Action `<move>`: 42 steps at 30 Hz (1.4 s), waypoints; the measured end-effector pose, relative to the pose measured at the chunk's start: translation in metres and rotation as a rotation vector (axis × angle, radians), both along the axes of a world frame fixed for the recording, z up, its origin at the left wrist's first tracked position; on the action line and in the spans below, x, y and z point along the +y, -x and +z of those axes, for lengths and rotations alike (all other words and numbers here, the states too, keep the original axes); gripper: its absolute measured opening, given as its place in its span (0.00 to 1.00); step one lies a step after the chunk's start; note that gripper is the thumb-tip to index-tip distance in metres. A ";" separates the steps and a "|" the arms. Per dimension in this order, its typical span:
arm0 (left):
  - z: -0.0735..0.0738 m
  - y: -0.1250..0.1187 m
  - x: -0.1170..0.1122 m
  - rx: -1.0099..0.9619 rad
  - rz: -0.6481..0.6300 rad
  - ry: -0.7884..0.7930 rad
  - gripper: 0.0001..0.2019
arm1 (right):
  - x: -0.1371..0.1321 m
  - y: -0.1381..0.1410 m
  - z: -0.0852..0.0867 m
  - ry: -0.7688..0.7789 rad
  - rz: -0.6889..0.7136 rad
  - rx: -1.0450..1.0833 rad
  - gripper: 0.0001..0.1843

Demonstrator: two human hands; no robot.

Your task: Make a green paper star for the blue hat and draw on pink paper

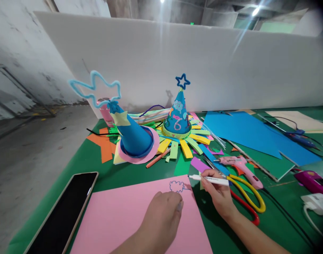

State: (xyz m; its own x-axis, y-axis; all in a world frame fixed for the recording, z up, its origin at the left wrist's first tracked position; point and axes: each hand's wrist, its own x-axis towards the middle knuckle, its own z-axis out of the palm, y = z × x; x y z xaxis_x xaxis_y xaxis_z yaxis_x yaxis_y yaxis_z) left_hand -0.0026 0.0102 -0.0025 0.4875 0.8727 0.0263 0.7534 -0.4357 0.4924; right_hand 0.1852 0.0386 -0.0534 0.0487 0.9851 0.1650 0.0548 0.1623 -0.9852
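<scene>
A sheet of pink paper [119,211] lies in front of me with a cloud-like outline [176,186] drawn in dark blue near its far right corner. My left hand [161,217] rests on the sheet, fingers curled in. A small greyish-blue bit shows at its fingertips, too little to name. My right hand [216,192] grips a white marker [216,180], whose dark tip points left at the paper's far right corner; whether it touches cannot be told. Beside this hand lie scissors [259,203] with yellow and red handles, partly hidden by it.
Behind the sheet stand a tilted blue cone hat [135,137] with a pink brim and a decorated blue cone hat [177,118]. A phone [63,208] lies left. To the right are a pink glue gun [242,167], its cord, blue sheets [246,130] and a white plug [316,204].
</scene>
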 end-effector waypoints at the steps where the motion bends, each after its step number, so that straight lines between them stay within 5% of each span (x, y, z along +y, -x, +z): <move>1: 0.003 -0.002 -0.001 -0.013 0.012 0.037 0.11 | 0.000 0.000 0.000 0.001 -0.006 0.015 0.05; 9: -0.009 -0.028 -0.022 -0.099 -0.096 0.216 0.08 | 0.003 -0.002 -0.002 0.030 -0.094 0.062 0.07; 18: -0.023 -0.024 -0.017 -0.136 -0.074 0.172 0.11 | 0.000 -0.004 0.004 0.014 -0.152 0.055 0.07; 22: -0.030 -0.019 -0.013 -0.133 -0.016 0.079 0.12 | -0.003 -0.003 0.008 0.029 -0.118 0.019 0.07; 29: -0.043 -0.015 -0.006 0.114 -0.170 -0.212 0.16 | -0.007 0.001 0.005 0.060 -0.011 -0.119 0.08; 42: -0.051 -0.018 -0.007 0.250 -0.194 -0.296 0.15 | -0.008 -0.002 0.000 0.063 0.058 -0.280 0.07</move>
